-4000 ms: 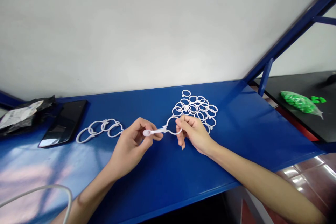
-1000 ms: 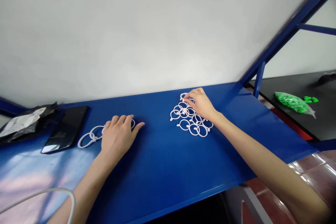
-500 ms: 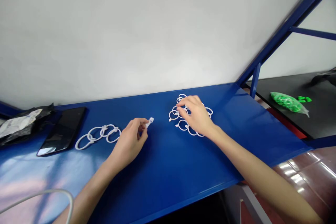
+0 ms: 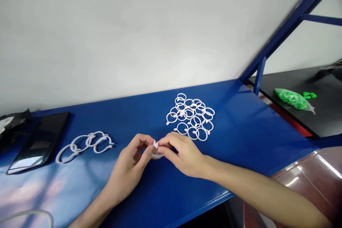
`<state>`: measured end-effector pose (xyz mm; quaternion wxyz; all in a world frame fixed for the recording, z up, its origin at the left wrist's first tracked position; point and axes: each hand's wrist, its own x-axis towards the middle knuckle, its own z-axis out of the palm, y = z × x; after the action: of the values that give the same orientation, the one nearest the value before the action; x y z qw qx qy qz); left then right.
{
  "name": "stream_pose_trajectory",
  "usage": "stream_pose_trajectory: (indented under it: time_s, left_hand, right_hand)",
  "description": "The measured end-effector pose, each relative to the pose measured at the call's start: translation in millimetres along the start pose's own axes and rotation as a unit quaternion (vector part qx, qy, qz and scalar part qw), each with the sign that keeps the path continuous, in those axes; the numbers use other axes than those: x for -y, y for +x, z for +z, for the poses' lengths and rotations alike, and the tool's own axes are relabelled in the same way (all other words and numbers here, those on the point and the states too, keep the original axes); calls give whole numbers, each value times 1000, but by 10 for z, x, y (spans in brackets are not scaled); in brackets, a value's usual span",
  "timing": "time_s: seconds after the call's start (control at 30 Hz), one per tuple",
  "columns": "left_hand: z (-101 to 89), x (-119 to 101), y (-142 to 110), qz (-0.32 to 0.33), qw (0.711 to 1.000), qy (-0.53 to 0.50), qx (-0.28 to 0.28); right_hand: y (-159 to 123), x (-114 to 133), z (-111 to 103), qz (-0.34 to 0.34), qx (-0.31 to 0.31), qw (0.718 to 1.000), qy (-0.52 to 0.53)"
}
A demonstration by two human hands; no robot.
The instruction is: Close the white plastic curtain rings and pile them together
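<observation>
Pinches white ring (image 4: 155, 145) at its knobs w/ fingers of both L hand (image 4: 130, 162) & R hand (image 4: 181, 154), over blue counter (image 4: 133, 114). Has ring pile (image 4: 184, 113) just beyond R hand, ring chain (image 4: 91, 137) btw L hand & black phone (image 4: 40, 142).

Rings (image 4: 182, 113) plain white; tabletop (image 4: 139, 114) and beam (image 4: 280, 34) blue; phone (image 4: 40, 139) black; wall (image 4: 128, 35) pale grey; bagged pieces (image 4: 291, 98) bright green.
</observation>
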<state>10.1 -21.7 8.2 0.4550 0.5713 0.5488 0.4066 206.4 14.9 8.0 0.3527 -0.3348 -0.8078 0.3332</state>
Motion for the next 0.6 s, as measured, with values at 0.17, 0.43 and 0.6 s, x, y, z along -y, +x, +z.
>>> stream_pose_trajectory:
  time_s: [0.17, 0.43, 0.6]
  left_hand:
    - [31, 92, -1, 13, 1000, -4, -16]
    - [-46, 53, -23, 122, 987, 102, -27]
    - [-43, 18, -74, 217, 964, 149, -33]
  right_hand:
    - [-16, -21, 25, -2, -10, 1000, -22]
    - [-41, 33, 45, -83, -39, 991, -100]
    - [-65, 63, 9, -134, -30, 985, -107]
